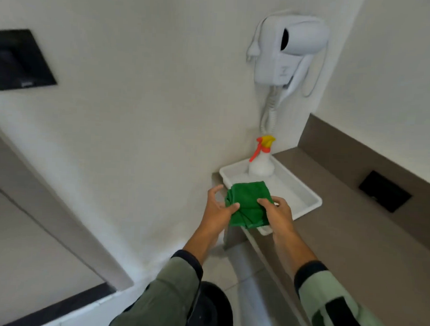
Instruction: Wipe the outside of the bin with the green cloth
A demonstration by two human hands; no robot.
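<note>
Green cloth [248, 203] bunched, held by both hands over near corner of white tray [303, 198]. Left hand [218, 209] pinches cloth left edge with thumb, other fingers spread loose. Right hand [278, 215] clasps cloth right side. Spray bottle [262, 162] stands upright in tray far end. Tray sits on brown counter [354, 230], at wall corner. Hair dryer [287, 52] on wall above tray. Dark round bin [215, 308] on floor below tray, partly hidden behind left sleeve [164, 293].
</note>
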